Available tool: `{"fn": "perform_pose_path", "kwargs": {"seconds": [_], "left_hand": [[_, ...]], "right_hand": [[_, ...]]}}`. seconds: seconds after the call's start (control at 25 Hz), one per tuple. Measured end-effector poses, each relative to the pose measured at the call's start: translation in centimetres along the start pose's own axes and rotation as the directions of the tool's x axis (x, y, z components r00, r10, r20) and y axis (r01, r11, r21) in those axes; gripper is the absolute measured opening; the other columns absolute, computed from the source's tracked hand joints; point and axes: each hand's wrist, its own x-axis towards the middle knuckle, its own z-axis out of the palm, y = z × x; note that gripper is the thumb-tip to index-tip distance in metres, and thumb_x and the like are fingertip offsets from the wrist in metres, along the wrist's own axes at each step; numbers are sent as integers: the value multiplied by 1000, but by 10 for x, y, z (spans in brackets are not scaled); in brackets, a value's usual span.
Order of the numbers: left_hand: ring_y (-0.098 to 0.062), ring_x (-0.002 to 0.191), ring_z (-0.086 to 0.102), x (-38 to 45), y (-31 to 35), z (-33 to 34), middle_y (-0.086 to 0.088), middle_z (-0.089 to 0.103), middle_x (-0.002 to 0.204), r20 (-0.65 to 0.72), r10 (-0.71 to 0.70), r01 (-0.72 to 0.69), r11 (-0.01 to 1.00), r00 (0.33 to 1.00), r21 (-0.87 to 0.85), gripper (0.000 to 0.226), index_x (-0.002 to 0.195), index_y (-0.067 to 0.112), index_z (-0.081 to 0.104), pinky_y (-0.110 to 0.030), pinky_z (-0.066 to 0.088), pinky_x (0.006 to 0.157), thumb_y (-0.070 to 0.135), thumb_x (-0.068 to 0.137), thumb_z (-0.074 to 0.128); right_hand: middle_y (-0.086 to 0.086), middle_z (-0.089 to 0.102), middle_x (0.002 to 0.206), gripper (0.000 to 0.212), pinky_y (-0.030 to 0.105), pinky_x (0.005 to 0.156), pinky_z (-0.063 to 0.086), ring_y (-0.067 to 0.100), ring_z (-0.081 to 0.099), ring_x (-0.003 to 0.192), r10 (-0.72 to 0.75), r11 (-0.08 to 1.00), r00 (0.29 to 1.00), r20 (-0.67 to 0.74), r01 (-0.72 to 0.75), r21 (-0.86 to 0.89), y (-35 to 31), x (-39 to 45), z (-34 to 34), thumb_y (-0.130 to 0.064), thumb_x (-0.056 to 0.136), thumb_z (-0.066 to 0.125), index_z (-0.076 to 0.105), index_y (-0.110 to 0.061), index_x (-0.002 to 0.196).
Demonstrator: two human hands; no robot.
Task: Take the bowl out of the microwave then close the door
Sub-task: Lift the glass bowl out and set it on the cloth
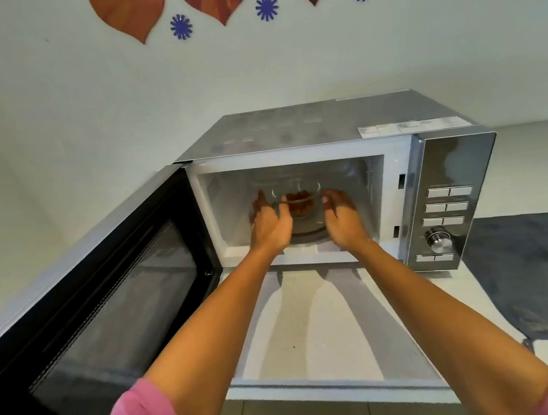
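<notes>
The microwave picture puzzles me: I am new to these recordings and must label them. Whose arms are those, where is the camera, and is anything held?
The camera sits on a person's head, looking forward and down, so the two bare arms are the wearer's own. A silver microwave stands on a white counter against the wall, and its door is swung wide open to the left. Inside sits a clear glass bowl with something reddish in it. The left hand and the right hand reach in on either side of the bowl, fingers spread. Neither has closed on it yet, so nothing is held.
</notes>
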Motion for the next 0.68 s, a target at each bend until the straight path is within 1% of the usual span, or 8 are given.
{"fn": "perform_pose_path", "kwargs": {"seconds": [0.08, 0.12, 0.2, 0.28, 0.32, 0.4, 0.48, 0.68], "left_hand": [[-15, 80, 53, 12, 1, 3, 4, 58, 90, -23, -74, 69, 984, 997, -165, 38, 110, 27, 58, -26, 42, 78, 54, 100, 33], [-14, 75, 52, 21, 4, 6, 4, 55, 89, -8, -132, 126, 963, 991, -237, 35, 113, 32, 56, -27, 40, 80, 54, 100, 32], [-28, 113, 57, 38, 8, 12, -5, 54, 134, 57, -216, 222, 908, 975, -356, 46, 138, 31, 46, -39, 38, 102, 54, 101, 30], [-34, 140, 37, 57, 12, 18, -6, 33, 158, 75, -280, 278, 816, 957, -507, 64, 154, 25, 24, -47, 26, 114, 59, 100, 27], [-33, 142, 34, 63, 13, 22, -6, 32, 159, 100, -301, 299, 747, 948, -593, 69, 156, 24, 21, -47, 24, 115, 62, 98, 26], [-28, 143, 33, 68, 11, 29, -4, 32, 159, 155, -306, 317, 598, 939, -736, 74, 155, 25, 24, -41, 25, 112, 68, 95, 27], [-25, 143, 32, 72, 10, 32, -3, 33, 158, 170, -285, 297, 494, 943, -817, 76, 154, 25, 27, -34, 26, 104, 70, 93, 27], [-26, 143, 34, 80, 6, 40, -4, 33, 158, 169, -279, 279, 421, 945, -863, 83, 154, 28, 25, -38, 27, 112, 78, 88, 26]], "right_hand": [[14, 58, 129, 31, 25, 93, 38, 29, 56, 117, 99, 993, 992, -83, -94, 67, 1, 15, 7, -23, 107, 37, 56, -8, 126], [14, 58, 130, 34, 24, 93, 35, 29, 56, 118, 161, 983, 982, -100, -150, 107, 2, 23, 12, -27, 107, 35, 56, -9, 127], [14, 57, 135, 41, 25, 95, 33, 30, 54, 123, 300, 946, 948, -109, -281, 159, 2, 39, 19, -32, 108, 30, 54, -9, 131], [15, 55, 139, 47, 31, 103, 34, 32, 50, 130, 431, 878, 898, -89, -394, 272, 4, 56, 22, -34, 108, 26, 52, -6, 135], [15, 52, 143, 51, 33, 108, 32, 32, 47, 134, 475, 821, 878, -57, -419, 389, 3, 62, 23, -37, 108, 23, 48, -5, 139], [11, 45, 150, 66, 36, 115, 26, 28, 41, 141, 539, 554, 840, 56, -405, 727, 4, 71, 28, -52, 105, 19, 41, -6, 146], [9, 46, 151, 78, 35, 118, 21, 25, 39, 142, 552, 373, 827, 103, -356, 857, 6, 77, 34, -65, 99, 15, 42, -8, 146], [6, 45, 152, 91, 42, 122, 18, 24, 36, 143, 565, 429, 815, 128, -423, 798, 12, 81, 47, -78, 89, 9, 45, -16, 146]]}}
